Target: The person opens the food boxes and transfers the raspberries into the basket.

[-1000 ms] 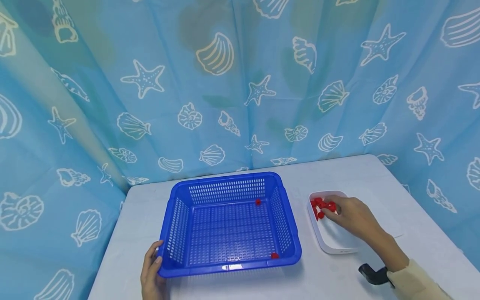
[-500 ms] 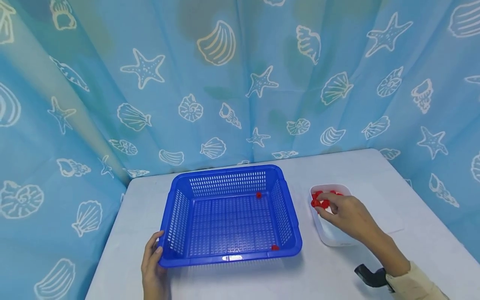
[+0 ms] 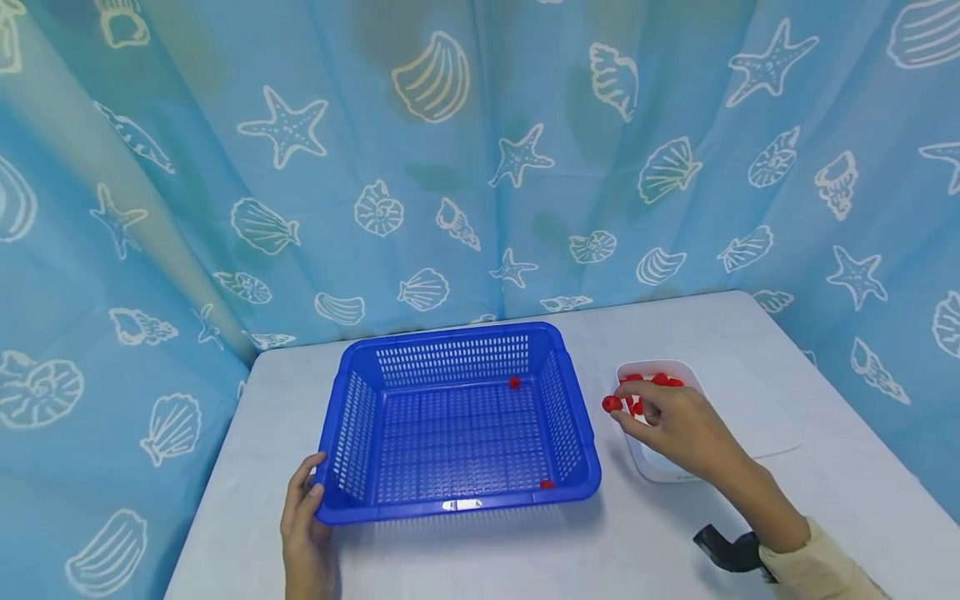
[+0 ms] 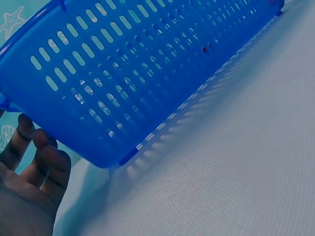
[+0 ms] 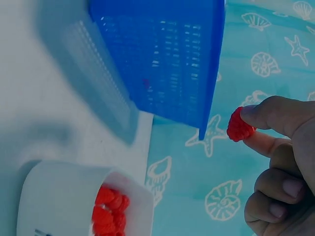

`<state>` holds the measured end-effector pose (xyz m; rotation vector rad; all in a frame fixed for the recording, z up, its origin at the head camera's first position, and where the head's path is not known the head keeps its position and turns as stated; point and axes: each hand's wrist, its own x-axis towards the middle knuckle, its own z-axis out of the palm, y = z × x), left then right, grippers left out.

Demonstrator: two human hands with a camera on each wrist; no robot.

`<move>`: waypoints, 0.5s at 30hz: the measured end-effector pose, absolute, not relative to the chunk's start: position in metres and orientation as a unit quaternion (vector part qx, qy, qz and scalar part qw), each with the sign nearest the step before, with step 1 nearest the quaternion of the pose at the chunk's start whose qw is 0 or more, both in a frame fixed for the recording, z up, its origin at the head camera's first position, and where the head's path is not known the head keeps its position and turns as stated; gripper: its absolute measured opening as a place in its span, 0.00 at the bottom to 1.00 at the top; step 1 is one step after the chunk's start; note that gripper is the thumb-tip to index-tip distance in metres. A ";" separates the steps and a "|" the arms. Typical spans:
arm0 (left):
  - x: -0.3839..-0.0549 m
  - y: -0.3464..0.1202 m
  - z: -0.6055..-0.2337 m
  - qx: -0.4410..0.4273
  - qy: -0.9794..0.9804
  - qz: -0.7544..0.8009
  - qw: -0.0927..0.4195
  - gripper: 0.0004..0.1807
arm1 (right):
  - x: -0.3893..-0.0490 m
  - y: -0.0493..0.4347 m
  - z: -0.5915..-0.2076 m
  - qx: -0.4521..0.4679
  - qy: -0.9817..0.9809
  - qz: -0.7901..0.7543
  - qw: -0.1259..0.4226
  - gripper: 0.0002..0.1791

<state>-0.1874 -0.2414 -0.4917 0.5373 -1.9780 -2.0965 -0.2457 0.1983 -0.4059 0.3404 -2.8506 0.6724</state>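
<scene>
My right hand (image 3: pixel 678 429) pinches a red raspberry (image 5: pixel 239 127) between thumb and index finger. In the head view this raspberry is left of a white plastic container (image 3: pixel 651 462), with the hand reaching across it. More raspberries (image 5: pixel 110 214) lie in the container, partly hidden by the hand in the head view. A large blue plastic basket (image 3: pixel 459 504) with slotted walls stands to the left. One raspberry (image 3: pixel 514 382) lies near its back right corner and another (image 3: pixel 547 484) by the front right. My left hand (image 3: pixel 306 533) grips the basket's left rim near the front corner.
A white cloth (image 3: pixel 465 567) covers the table. Behind and on both sides hangs a blue curtain (image 3: pixel 337 200) with shell and starfish prints. A black device (image 3: pixel 727 548) sits on the right wrist.
My right hand has lifted a raspberry out of the white container and moved left with it, toward the basket. My left hand has stayed on the basket's rim.
</scene>
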 end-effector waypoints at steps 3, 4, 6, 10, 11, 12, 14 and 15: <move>-0.188 -0.242 -0.492 0.186 -0.680 -0.702 0.103 0.22 | -0.244 0.193 -0.406 0.125 -0.961 0.227 0.102 0.21; -0.187 -0.242 -0.492 0.188 -0.684 -0.698 0.102 0.22 | -0.243 0.191 -0.405 0.128 -0.960 0.227 0.102 0.21; -0.187 -0.242 -0.492 0.188 -0.687 -0.694 0.102 0.22 | -0.242 0.187 -0.405 0.133 -0.960 0.224 0.102 0.19; -0.188 -0.244 -0.493 0.175 -0.688 -0.697 0.106 0.22 | -0.241 0.179 -0.404 0.133 -0.959 0.233 0.087 0.17; -0.188 -0.244 -0.493 0.171 -0.687 -0.698 0.107 0.22 | -0.241 0.178 -0.403 0.131 -0.960 0.235 0.081 0.17; -0.188 -0.245 -0.493 0.168 -0.687 -0.699 0.107 0.22 | -0.241 0.176 -0.402 0.129 -0.960 0.238 0.076 0.17; -0.189 -0.245 -0.492 0.164 -0.685 -0.702 0.106 0.22 | -0.240 0.172 -0.401 0.127 -0.960 0.241 0.068 0.17; -0.188 -0.245 -0.492 0.164 -0.686 -0.701 0.105 0.22 | -0.240 0.171 -0.401 0.126 -0.960 0.242 0.065 0.17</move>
